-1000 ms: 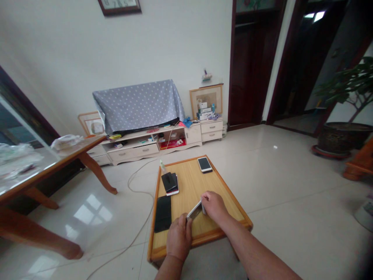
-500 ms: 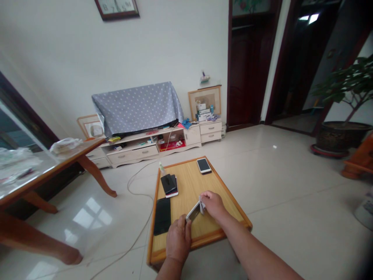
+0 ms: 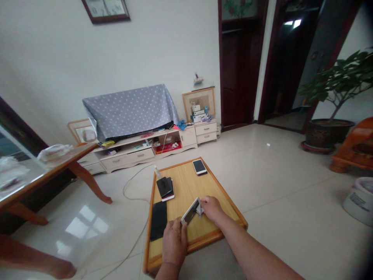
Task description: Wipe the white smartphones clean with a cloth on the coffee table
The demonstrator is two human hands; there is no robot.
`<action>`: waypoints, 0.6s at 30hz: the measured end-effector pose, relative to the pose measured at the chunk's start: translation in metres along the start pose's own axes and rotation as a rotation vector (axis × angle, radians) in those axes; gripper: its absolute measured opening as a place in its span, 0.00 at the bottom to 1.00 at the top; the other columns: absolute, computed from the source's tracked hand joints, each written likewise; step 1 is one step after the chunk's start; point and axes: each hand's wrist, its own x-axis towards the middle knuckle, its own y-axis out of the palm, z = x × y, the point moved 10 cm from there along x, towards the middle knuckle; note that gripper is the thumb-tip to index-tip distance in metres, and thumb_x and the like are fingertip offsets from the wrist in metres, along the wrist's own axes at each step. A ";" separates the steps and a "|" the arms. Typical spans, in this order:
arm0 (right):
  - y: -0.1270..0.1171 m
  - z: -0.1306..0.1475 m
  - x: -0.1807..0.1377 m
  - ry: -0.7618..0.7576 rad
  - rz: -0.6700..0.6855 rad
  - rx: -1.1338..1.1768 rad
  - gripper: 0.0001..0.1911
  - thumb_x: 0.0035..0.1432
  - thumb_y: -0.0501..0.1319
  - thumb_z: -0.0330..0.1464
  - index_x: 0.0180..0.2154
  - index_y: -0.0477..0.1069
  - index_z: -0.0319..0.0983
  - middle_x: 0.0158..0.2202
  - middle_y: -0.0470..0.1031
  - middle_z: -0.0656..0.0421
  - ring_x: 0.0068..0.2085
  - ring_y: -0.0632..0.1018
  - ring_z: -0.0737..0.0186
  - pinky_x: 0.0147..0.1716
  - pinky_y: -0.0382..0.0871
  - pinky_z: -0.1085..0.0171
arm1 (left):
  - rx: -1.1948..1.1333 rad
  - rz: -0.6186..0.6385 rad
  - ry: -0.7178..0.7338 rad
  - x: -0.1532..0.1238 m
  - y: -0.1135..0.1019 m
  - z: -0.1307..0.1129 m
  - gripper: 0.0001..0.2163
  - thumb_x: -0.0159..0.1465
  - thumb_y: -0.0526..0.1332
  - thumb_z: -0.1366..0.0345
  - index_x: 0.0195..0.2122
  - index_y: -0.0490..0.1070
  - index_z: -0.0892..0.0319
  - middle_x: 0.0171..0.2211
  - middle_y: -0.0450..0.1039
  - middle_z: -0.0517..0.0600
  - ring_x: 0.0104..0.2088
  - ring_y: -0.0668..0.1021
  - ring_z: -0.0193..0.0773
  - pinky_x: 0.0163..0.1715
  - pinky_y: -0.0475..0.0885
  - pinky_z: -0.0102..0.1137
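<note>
A white-edged smartphone [image 3: 190, 212] is tilted above the small wooden table [image 3: 184, 179], its dark screen facing up. My left hand [image 3: 175, 240] grips its lower end between thumb and fingers. My right hand [image 3: 212, 208] is closed on a small pale grey cloth [image 3: 199, 210], which touches the phone's upper right edge. Whether it is cloth or tissue I cannot tell for sure. Left of my hands lies a flat black rectangular thing [image 3: 159, 220]. Beyond it is a stack of phones [image 3: 164, 187], and a white phone [image 3: 199, 166] rests on a darker one at the far right corner.
A small clear bottle [image 3: 157, 171] stands at the table's far left edge. A cable [image 3: 124, 190] runs over the floor on the left, near a larger table [image 3: 84, 155]. Ahead is a low white cabinet [image 3: 134, 156]; to the right are a potted plant [image 3: 329, 132] and a bucket [image 3: 359, 200].
My right hand and the cloth have shifted slightly along the phone's upper edge, and more of its screen shows. The camera view has turned a little to the right.
</note>
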 end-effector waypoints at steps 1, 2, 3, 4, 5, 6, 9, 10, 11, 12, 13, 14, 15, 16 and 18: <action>-0.001 -0.001 0.001 -0.008 0.000 -0.030 0.09 0.50 0.59 0.31 0.21 0.73 0.38 0.23 0.77 0.58 0.28 0.75 0.64 0.28 0.59 0.68 | 0.000 0.004 -0.003 0.000 0.001 0.001 0.11 0.70 0.51 0.59 0.43 0.70 0.54 0.37 0.73 0.51 0.41 0.75 0.42 0.42 0.69 0.33; -0.003 -0.001 0.001 -0.015 0.002 -0.054 0.08 0.48 0.60 0.29 0.20 0.72 0.38 0.23 0.77 0.58 0.29 0.74 0.64 0.29 0.59 0.68 | 0.001 0.007 -0.007 0.000 0.002 0.002 0.11 0.70 0.51 0.59 0.44 0.70 0.54 0.37 0.73 0.52 0.40 0.75 0.42 0.42 0.69 0.34; -0.004 -0.001 0.002 -0.021 0.004 -0.072 0.07 0.47 0.60 0.28 0.19 0.72 0.38 0.24 0.77 0.57 0.30 0.75 0.63 0.30 0.59 0.67 | 0.001 0.009 -0.011 0.000 0.002 0.003 0.11 0.71 0.50 0.59 0.44 0.70 0.54 0.37 0.73 0.52 0.40 0.75 0.43 0.41 0.69 0.34; -0.004 -0.001 0.003 -0.027 0.006 -0.081 0.07 0.47 0.60 0.27 0.20 0.72 0.38 0.25 0.78 0.57 0.31 0.75 0.62 0.30 0.59 0.67 | 0.000 0.009 -0.015 -0.001 0.002 0.004 0.11 0.71 0.50 0.58 0.44 0.70 0.55 0.37 0.73 0.52 0.40 0.75 0.43 0.42 0.69 0.34; -0.004 -0.001 0.003 -0.032 0.009 -0.082 0.07 0.48 0.60 0.27 0.21 0.73 0.39 0.27 0.79 0.56 0.32 0.76 0.62 0.31 0.60 0.67 | -0.002 0.008 -0.019 -0.001 0.002 0.005 0.11 0.71 0.50 0.58 0.45 0.70 0.55 0.37 0.73 0.52 0.40 0.75 0.43 0.42 0.69 0.34; -0.003 0.000 0.003 -0.040 0.017 -0.075 0.06 0.49 0.59 0.28 0.24 0.75 0.39 0.29 0.80 0.56 0.34 0.76 0.61 0.32 0.61 0.67 | -0.004 0.007 -0.022 -0.001 0.002 0.005 0.12 0.71 0.50 0.58 0.45 0.70 0.54 0.37 0.73 0.52 0.40 0.75 0.43 0.42 0.69 0.34; 0.008 0.006 0.002 -0.074 0.088 -0.010 0.10 0.53 0.58 0.30 0.35 0.77 0.40 0.34 0.81 0.56 0.35 0.78 0.61 0.34 0.64 0.68 | -0.008 0.001 -0.027 -0.002 0.002 0.006 0.12 0.71 0.50 0.59 0.45 0.70 0.54 0.37 0.73 0.52 0.41 0.75 0.42 0.42 0.69 0.33; 0.014 0.008 0.001 -0.087 0.126 0.019 0.10 0.54 0.57 0.31 0.37 0.76 0.40 0.34 0.81 0.57 0.35 0.78 0.61 0.33 0.65 0.68 | -0.006 -0.002 -0.029 -0.002 0.002 0.007 0.12 0.71 0.50 0.59 0.45 0.71 0.54 0.38 0.74 0.52 0.41 0.76 0.42 0.43 0.69 0.33; 0.019 0.010 0.000 -0.097 0.163 0.048 0.11 0.55 0.57 0.32 0.37 0.76 0.39 0.33 0.81 0.58 0.34 0.79 0.61 0.33 0.66 0.68 | -0.004 -0.006 -0.032 -0.002 0.003 0.008 0.12 0.70 0.50 0.59 0.45 0.71 0.54 0.38 0.74 0.52 0.41 0.76 0.41 0.43 0.69 0.33; 0.023 0.011 0.000 -0.105 0.194 0.073 0.11 0.56 0.57 0.34 0.37 0.76 0.39 0.33 0.81 0.58 0.33 0.79 0.61 0.32 0.67 0.67 | -0.001 -0.011 -0.037 -0.003 0.003 0.010 0.12 0.70 0.51 0.59 0.46 0.71 0.54 0.39 0.75 0.52 0.41 0.76 0.41 0.43 0.70 0.33; 0.026 0.011 -0.001 -0.108 0.216 0.093 0.12 0.57 0.56 0.36 0.36 0.75 0.38 0.32 0.80 0.57 0.32 0.79 0.61 0.31 0.67 0.67 | 0.000 -0.021 -0.045 -0.003 0.004 0.012 0.13 0.70 0.51 0.59 0.48 0.71 0.54 0.40 0.75 0.53 0.42 0.77 0.42 0.44 0.70 0.33; 0.028 0.011 -0.001 -0.108 0.229 0.108 0.13 0.57 0.56 0.38 0.36 0.75 0.37 0.31 0.80 0.57 0.32 0.79 0.60 0.31 0.67 0.67 | 0.000 -0.034 -0.054 -0.003 0.004 0.015 0.14 0.70 0.51 0.58 0.51 0.70 0.55 0.42 0.76 0.53 0.43 0.77 0.42 0.45 0.70 0.34; 0.028 0.009 -0.001 -0.105 0.234 0.117 0.14 0.57 0.56 0.40 0.35 0.75 0.37 0.31 0.80 0.56 0.32 0.79 0.60 0.31 0.67 0.67 | -0.002 -0.048 -0.061 -0.004 0.005 0.017 0.16 0.70 0.50 0.58 0.54 0.68 0.56 0.44 0.76 0.54 0.45 0.77 0.42 0.47 0.70 0.34; 0.027 0.008 0.000 -0.100 0.234 0.121 0.15 0.57 0.57 0.41 0.34 0.75 0.36 0.31 0.80 0.56 0.32 0.78 0.60 0.30 0.67 0.67 | -0.005 -0.060 -0.066 -0.004 0.006 0.020 0.17 0.70 0.50 0.58 0.57 0.67 0.57 0.46 0.76 0.55 0.47 0.77 0.43 0.49 0.70 0.35; 0.025 0.003 0.001 -0.084 0.228 0.116 0.16 0.56 0.58 0.42 0.31 0.74 0.36 0.29 0.79 0.56 0.30 0.78 0.60 0.29 0.67 0.67 | -0.004 -0.069 -0.068 -0.004 0.008 0.023 0.20 0.70 0.50 0.58 0.60 0.64 0.59 0.49 0.75 0.56 0.50 0.76 0.43 0.52 0.69 0.36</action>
